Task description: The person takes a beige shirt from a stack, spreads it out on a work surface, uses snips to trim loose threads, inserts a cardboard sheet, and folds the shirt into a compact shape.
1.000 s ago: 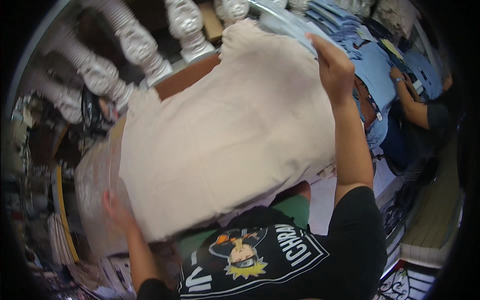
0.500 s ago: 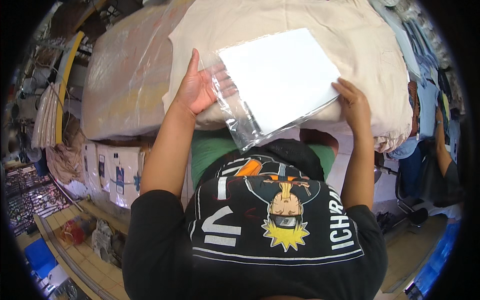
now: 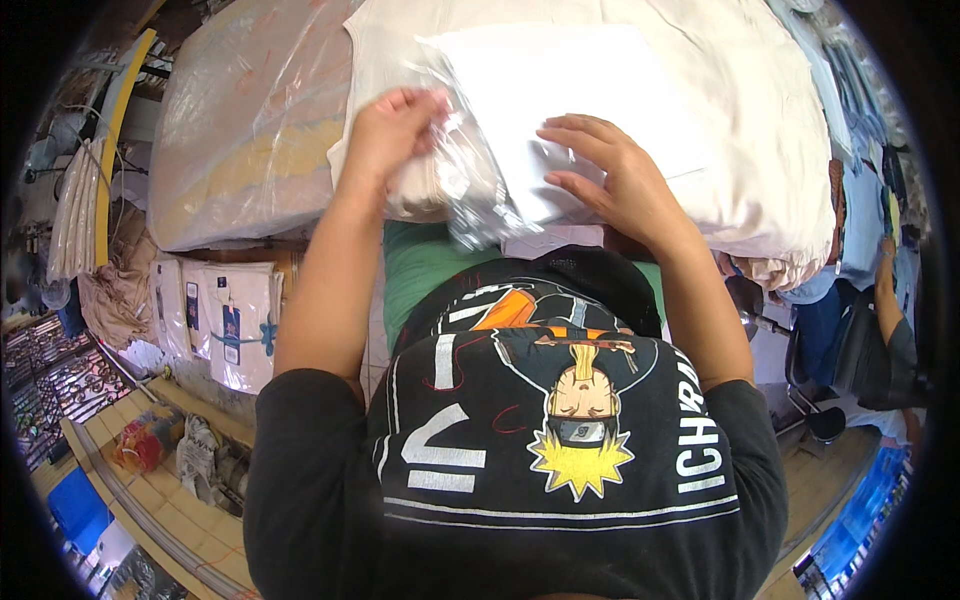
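A white rectangular sheet (image 3: 560,75) lies inside a clear plastic bag (image 3: 478,180), on top of beige cloth (image 3: 770,130). My left hand (image 3: 390,135) is closed at the bag's left side, fingertips pinching the loose clear film, which is blurred by motion. Over the sheet's lower right part hovers or rests my right hand (image 3: 620,180); its fingers are apart and hold nothing. Whether those fingertips touch the bag, I cannot tell.
Left of the cloth stands a large plastic-wrapped bundle (image 3: 250,130). Packed garments with tags (image 3: 235,325) sit below it. Blue denim clothes (image 3: 850,215) hang or lie at the right, where another person's arm (image 3: 885,285) shows. A yellow-edged board (image 3: 122,130) stands far left.
The bag with the white sheet has gone from being held up to lying on the cloth. My left hand has closed on the film; my right hand let go of the edge and moved left.
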The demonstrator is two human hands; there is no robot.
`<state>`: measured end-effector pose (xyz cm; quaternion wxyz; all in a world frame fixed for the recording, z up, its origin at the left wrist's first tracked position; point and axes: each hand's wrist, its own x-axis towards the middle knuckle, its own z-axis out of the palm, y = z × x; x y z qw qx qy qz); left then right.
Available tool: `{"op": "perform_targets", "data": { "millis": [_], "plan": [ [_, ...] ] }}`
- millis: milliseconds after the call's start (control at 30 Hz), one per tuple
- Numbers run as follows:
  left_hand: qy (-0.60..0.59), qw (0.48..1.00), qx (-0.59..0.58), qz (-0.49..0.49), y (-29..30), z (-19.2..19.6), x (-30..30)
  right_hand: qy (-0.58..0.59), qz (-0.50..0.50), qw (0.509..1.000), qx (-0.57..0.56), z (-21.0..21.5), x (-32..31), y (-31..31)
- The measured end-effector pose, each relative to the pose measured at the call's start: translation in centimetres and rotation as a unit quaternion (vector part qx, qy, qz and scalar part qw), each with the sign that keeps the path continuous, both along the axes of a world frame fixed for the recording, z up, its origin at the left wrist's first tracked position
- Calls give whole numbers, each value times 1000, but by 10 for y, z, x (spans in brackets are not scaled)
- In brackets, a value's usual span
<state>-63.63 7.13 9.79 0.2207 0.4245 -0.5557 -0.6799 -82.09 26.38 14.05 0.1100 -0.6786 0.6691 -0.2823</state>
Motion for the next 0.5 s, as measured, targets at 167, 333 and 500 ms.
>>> {"op": "perform_targets", "data": {
  "millis": [167, 333, 500],
  "plan": [
    [-135, 828, -540, 65, 3, 18, 0, 101, -27, 994, -29, -29, 1, -9],
    [-147, 802, -567, -118, 68, 12, 30, 123, -45, 991, -31, -40, 7, -8],
    [-121, 824, -548, -72, 75, -4, 36, 153, -54, 986, -22, -45, 9, -7]
  ]
}}
